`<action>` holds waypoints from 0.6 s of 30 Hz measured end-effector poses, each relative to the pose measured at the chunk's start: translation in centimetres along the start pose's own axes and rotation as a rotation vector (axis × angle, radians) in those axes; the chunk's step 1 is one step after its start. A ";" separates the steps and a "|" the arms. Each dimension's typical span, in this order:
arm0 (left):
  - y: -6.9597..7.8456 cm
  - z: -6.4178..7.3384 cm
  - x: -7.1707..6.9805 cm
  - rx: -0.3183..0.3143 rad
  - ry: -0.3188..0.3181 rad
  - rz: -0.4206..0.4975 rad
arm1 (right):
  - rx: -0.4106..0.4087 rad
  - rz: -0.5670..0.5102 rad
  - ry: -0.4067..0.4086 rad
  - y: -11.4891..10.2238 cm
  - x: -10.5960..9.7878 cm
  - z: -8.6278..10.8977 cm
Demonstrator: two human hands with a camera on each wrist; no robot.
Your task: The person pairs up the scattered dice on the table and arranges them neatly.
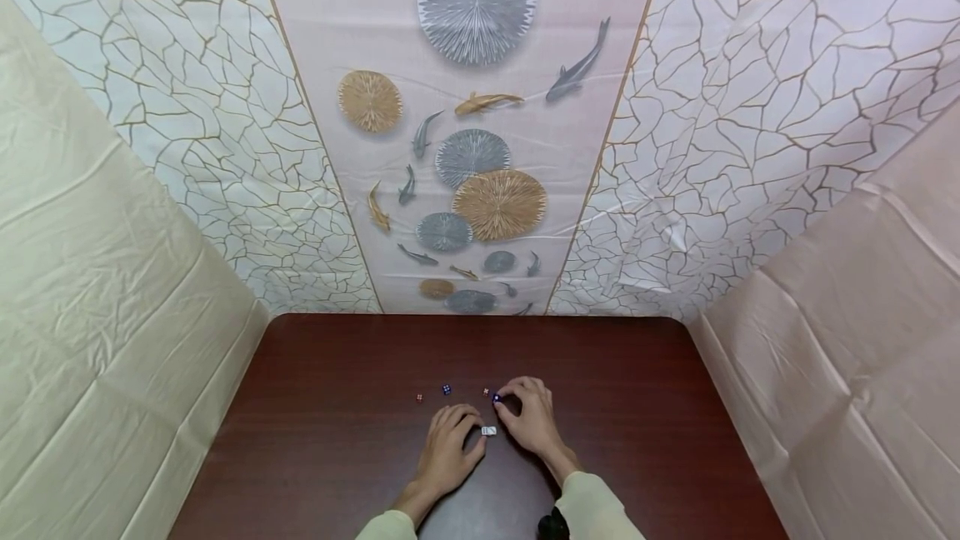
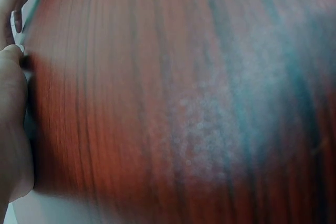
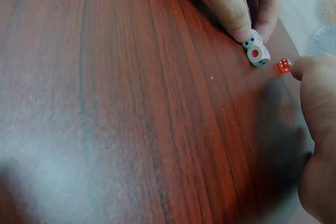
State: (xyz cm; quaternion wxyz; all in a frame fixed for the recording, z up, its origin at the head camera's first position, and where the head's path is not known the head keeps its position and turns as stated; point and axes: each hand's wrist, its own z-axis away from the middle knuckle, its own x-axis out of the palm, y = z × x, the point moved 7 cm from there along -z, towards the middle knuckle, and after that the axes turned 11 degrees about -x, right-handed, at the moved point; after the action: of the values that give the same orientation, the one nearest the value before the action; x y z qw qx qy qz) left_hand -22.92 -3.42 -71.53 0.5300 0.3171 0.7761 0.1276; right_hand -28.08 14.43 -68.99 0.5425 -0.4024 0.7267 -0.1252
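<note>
From the head view, two hands sit close together on a dark red-brown tabletop point(image 1: 337, 440). The left hand point(image 1: 448, 450) lies flat with bent fingers that touch two white dice point(image 1: 488, 431), which lie side by side between the two hands. The right hand point(image 1: 531, 417) pinches a small blue die point(image 1: 496, 397) at its fingertips. Just past the right hand lies a tiny red die point(image 1: 486, 392). Further to the left of the hands lie one more blue die point(image 1: 446, 389) and one more little red die point(image 1: 419, 397), a bit apart. So I think the sorting or lining up is only partly done: two white ones are together, and the small coloured ones are mostly left to gather. In the left wrist view you see mostly smooth, shiny wood with long dark grain lines, and a bit of the left hand at the edge; it is too blurry to show any dice. In the right wrist view, the left hand's fingers point(image 3: 231, 14) press on the white dice point(image 3: 254, 48). These are smooth little cubes with round corners, one showing a big red dot, one showing blue dots. The see-through red die point(image 3: 284, 65) sits just beside them, near the right hand's finger point(image 3: 315, 72).
</note>
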 end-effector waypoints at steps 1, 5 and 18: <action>0.0 0.0 0.0 -0.001 -0.002 0.001 | -0.008 -0.003 -0.009 -0.1 0.0 0.0; 0.1 -0.1 -0.1 0.007 0.002 0.006 | -0.050 -0.007 -0.038 -0.5 0.1 0.2; 0.0 0.0 0.2 0.011 0.005 -0.028 | -0.093 0.022 -0.077 -0.4 0.6 0.2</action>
State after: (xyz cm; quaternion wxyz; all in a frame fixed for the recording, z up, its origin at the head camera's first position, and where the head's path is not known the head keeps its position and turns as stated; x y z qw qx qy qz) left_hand -22.94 -3.33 -71.69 0.5280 0.3089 0.7824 0.1169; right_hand -27.78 13.75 -69.19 0.5521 -0.4238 0.7147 -0.0697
